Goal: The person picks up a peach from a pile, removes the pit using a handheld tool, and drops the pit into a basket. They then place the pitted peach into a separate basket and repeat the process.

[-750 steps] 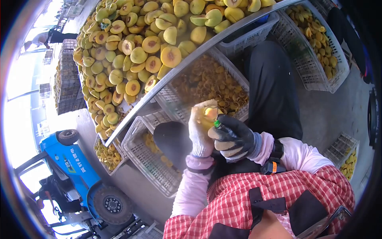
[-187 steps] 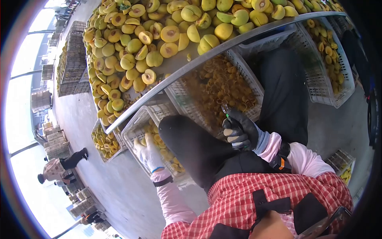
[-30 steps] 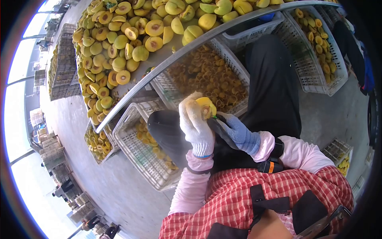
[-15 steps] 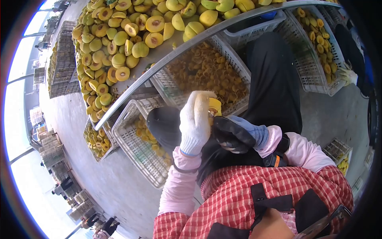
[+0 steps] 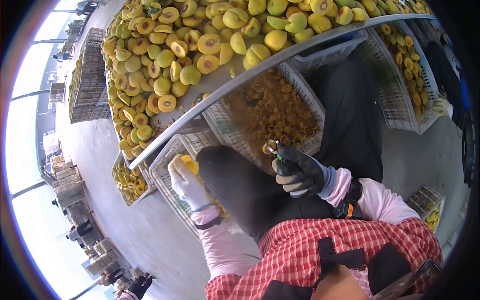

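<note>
My left hand (image 5: 187, 181), in a white knit glove, is closed around a yellow peach half (image 5: 190, 163) above the left plastic crate (image 5: 194, 142), beside my knee. In a dark glove with pale fingertips, my right hand (image 5: 303, 172) grips a pitting tool (image 5: 273, 146) with a metal loop and a bit of green at its handle. A small brown-yellow piece (image 5: 265, 148) sits at the loop, in front of the middle crate (image 5: 306, 91). That crate holds many hollow brown scraps. Peach halves in the left crate are partly hidden by my hand and leg.
Halved peaches (image 5: 165, 57) are heaped on a table with a raised metal rim (image 5: 215, 96). Another crate of halves (image 5: 407, 65) stands at right, near another person's gloved hand (image 5: 442, 106). Stacked crates (image 5: 90, 82) stand at left. My knees are between the crates.
My hands were together at a peach half; now they are apart. The left has moved left with the half to the left crate, and the right has turned, showing the tool's loop.
</note>
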Available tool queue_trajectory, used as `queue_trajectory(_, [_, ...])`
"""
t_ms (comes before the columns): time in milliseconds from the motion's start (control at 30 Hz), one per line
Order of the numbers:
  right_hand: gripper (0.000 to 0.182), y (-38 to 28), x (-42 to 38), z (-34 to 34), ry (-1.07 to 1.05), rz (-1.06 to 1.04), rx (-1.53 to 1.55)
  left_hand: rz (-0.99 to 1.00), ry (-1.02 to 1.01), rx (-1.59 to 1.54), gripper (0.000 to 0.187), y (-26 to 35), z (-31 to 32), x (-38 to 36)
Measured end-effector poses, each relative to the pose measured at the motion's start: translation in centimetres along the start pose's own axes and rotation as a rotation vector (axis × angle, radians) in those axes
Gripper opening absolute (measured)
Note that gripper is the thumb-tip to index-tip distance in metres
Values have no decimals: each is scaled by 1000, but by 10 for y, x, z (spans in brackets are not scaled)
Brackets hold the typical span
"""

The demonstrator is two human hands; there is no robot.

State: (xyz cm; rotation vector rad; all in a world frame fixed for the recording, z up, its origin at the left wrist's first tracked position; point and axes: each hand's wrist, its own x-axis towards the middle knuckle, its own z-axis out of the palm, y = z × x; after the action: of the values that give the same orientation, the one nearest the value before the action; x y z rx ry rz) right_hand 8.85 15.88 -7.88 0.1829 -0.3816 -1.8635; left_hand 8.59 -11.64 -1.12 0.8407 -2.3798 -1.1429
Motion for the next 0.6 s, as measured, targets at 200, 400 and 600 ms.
queue_trajectory(200, [47,-9,8,5,334,-58,-211,200,-93,439,45,39,25,86])
queue_trajectory(400, [48,-20,8,32,743,-208,-506,320,-67,907,52,8,89,198])
queue_trajectory(600, [38,-22,19,42,751,-417,-822,350,-282,211,25,67,77,91])
